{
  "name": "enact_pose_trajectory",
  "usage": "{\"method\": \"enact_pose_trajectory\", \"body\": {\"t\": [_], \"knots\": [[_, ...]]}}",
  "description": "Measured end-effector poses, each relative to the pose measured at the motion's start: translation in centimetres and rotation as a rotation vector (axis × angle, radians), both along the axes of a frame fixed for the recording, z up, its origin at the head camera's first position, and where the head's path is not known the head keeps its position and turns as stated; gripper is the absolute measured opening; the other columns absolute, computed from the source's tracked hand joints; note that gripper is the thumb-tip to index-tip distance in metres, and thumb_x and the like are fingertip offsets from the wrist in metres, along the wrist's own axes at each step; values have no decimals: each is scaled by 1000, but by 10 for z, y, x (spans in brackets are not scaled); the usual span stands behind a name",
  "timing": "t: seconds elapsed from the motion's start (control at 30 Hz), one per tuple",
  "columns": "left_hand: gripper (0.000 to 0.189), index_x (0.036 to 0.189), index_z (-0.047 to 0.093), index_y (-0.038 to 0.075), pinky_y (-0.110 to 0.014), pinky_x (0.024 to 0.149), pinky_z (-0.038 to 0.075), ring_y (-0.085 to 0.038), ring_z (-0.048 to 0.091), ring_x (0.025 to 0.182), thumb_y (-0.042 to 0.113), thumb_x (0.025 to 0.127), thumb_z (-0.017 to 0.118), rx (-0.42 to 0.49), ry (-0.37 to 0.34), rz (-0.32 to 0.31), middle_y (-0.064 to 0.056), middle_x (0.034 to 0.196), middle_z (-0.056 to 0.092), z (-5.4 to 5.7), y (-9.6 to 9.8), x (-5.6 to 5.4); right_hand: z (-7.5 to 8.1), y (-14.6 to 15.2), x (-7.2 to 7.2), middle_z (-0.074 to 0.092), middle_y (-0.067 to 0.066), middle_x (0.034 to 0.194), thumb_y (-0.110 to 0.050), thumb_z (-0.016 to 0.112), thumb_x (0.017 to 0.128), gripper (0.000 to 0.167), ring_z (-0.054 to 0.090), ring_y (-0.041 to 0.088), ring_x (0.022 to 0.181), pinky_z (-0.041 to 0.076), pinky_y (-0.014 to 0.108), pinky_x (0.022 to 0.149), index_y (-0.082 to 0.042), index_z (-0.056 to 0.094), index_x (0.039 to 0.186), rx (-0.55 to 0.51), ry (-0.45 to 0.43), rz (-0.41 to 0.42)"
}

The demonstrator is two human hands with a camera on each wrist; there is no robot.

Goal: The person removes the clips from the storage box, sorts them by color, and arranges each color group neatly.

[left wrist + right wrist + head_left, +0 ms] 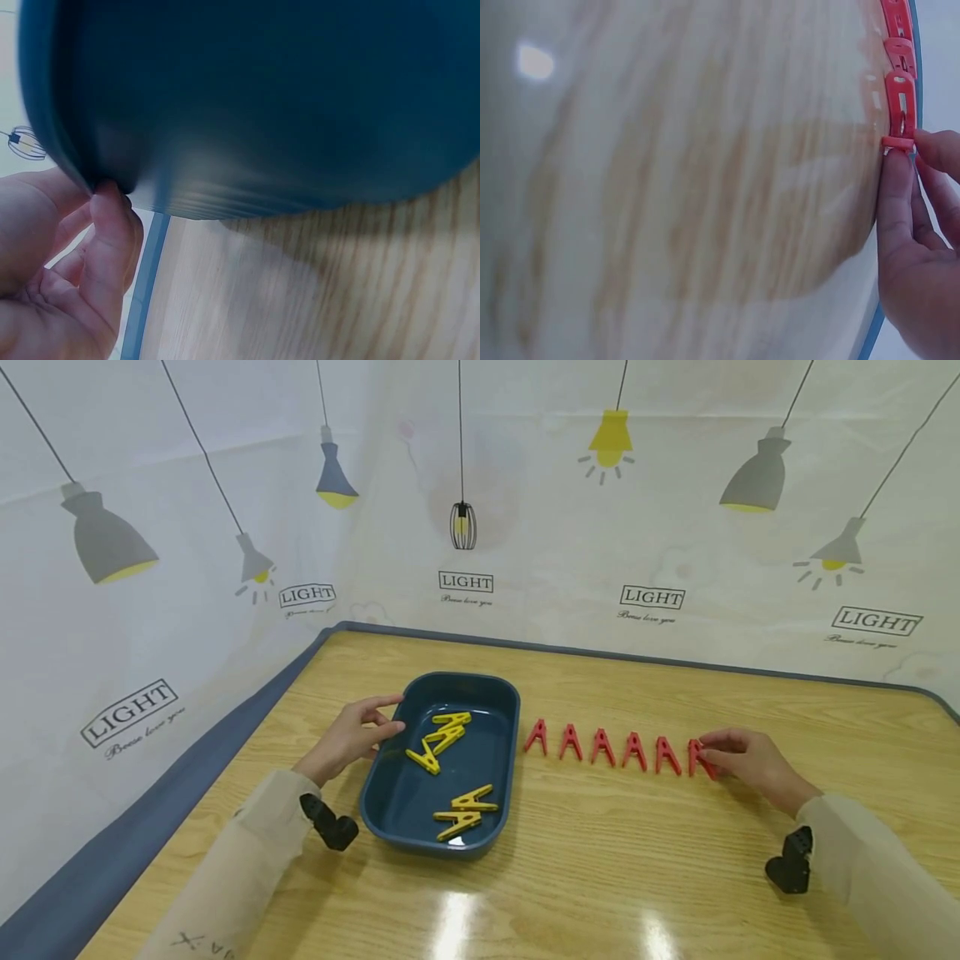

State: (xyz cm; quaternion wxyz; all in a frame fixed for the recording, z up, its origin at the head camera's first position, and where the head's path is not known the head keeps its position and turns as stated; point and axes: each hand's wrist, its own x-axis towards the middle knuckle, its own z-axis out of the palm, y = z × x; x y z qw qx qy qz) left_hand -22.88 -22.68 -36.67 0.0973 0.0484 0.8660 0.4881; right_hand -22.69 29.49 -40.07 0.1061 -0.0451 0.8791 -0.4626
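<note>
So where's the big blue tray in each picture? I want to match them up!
Head: the blue tray is left of the middle, with yellow clips inside and the left hand at its left side.
Left wrist: it fills most of the top, with that hand at its edge on the left.
Right wrist: it isn't in this one.
Shared landmark: the wooden table shows in all three.

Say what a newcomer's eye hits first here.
Likely the red pegs: six in a neat row right of the tray, the right hand pinching the rightmost. Next, the dark blue tray left of them on the wooden table, with five yellow pegs scattered inside. Behind it all, printed hanging lamps across the white backdrop.
</note>
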Motion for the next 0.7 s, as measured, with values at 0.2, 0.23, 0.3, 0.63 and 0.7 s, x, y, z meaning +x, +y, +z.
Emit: {"method": "enact_pose_trajectory", "body": {"t": [0.2, 0.23, 0.3, 0.63, 0.7], "knots": [[51, 134, 39, 13, -34, 59, 50, -21, 53, 71, 22, 87, 58, 4, 6, -7, -18, 92, 53, 1, -1, 1, 0, -2, 1, 58, 13, 101, -27, 55, 88, 48, 55, 6, 75, 48, 23, 65, 10, 47, 118, 51, 12, -31], [51, 134, 39, 13, -34, 59, 50, -21, 53, 71, 22, 87, 58, 6, 6, -6, -18, 92, 53, 1, -1, 1, 0, -3, 1, 58, 13, 102, -27, 55, 88, 47, 55, 6, 75, 48, 23, 65, 10, 48, 117, 58, 16, -36], [51, 134, 40, 13, -34, 59, 50, -22, 54, 73, 21, 87, 58, 8, 5, -1, -19, 92, 53, 2, -1, 0, 0, -4, 2, 58, 14, 101, -27, 56, 88, 47, 54, 6, 75, 48, 22, 64, 9, 49, 116, 75, 25, -46], [51, 134, 39, 13, -33, 59, 50, -21, 52, 71, 22, 87, 57, -1, -11, 4, -19, 93, 53, 2, 0, 1, 1, -5, 5, 57, 18, 102, -24, 56, 88, 44, 55, 5, 74, 49, 23, 63, 10, 50, 115, 65, 51, -57], [51, 134, 39, 14, -33, 59, 50, -21, 52, 71, 22, 87, 57, -1, -12, 5, -19, 94, 53, 2, 0, 1, 3, -2, 5, 57, 18, 103, -25, 55, 88, 46, 56, 5, 74, 49, 24, 64, 11, 48, 116, 44, 44, -57]]}}
